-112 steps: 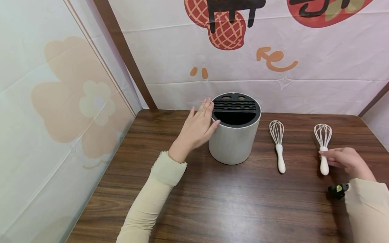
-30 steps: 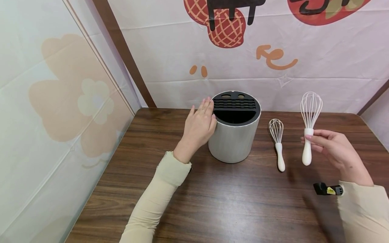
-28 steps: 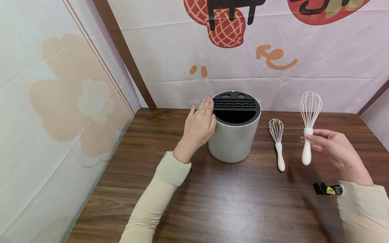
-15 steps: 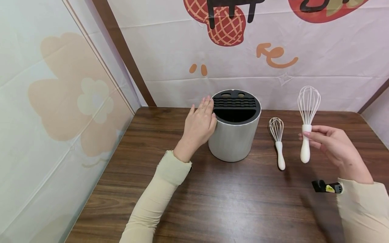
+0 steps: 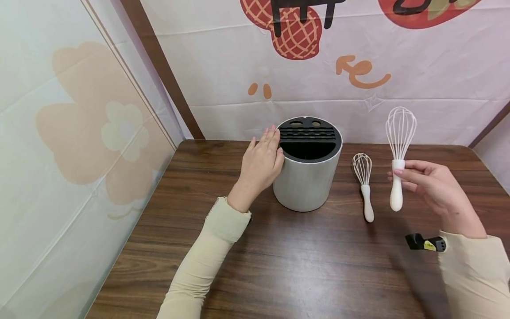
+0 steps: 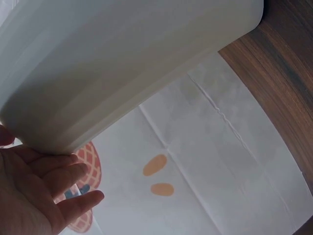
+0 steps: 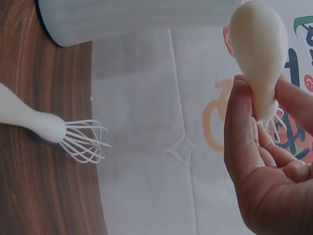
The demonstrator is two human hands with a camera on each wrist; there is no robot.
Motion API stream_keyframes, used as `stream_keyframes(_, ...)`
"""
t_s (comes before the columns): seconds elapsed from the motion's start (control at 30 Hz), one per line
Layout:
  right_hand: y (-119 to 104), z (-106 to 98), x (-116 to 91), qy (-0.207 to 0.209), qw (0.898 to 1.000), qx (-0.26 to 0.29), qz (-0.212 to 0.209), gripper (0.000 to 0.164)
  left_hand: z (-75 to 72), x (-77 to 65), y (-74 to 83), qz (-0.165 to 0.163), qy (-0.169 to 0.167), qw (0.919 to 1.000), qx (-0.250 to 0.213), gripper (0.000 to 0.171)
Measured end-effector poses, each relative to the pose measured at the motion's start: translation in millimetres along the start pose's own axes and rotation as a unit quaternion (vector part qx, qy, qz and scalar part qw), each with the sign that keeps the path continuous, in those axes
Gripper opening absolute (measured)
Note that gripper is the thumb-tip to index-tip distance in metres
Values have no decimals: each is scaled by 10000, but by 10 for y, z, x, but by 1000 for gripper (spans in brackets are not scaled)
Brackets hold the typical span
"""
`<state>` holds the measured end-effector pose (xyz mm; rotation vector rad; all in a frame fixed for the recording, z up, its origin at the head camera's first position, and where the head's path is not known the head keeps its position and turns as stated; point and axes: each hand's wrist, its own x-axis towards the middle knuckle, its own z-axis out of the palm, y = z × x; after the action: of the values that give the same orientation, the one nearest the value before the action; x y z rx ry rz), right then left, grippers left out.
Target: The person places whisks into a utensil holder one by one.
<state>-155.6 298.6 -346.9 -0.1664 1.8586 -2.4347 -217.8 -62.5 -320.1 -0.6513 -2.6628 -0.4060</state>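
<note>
Raised whisk (image 5: 398, 164) pinched at right, white container (image 5: 304, 188) braced at left

Nearest is a bare stretch of brown desk (image 5: 311, 266), flanked by the left sleeve (image 5: 199, 266) and the right sleeve (image 5: 474, 270). On the right, the right hand (image 5: 438, 188) has its grip pinching the raised whisk by the upper handle, off the desk with the wires up; holding it there probably leaves both ends free of the fingers. Just left of it, the second whisk (image 5: 365, 190) lies untouched, handle near and wires far, a way that likely makes it easy to pick up.

Farther left, the left hand (image 5: 260, 164) rests on the upper left side of the white container, its grip straight-fingered and closed around nothing, presumably to steady it. The container stands upright near the far edge, its black slotted lid (image 5: 307, 142) facing up with the wide compartment nearest the person. Beyond hangs a printed cloth (image 5: 223, 66).
</note>
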Motion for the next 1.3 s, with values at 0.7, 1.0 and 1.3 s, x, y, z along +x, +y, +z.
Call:
stream_keyframes(0.7, -33, 236, 86, -229, 9987, 334, -317, 25, -17, -16, 5, -27, 62, 10000, -35, 50)
stream_keyframes(1.0, -66, 372, 83, -143, 9981, 244, -554, 22, 24, -27, 8, -48, 156, 9998, -130, 49)
stream_keyframes(1.3, -92, 470, 91, 10, 9982, 168, -572, 22, 35, -26, 19, -46, 128, 9999, -27, 50)
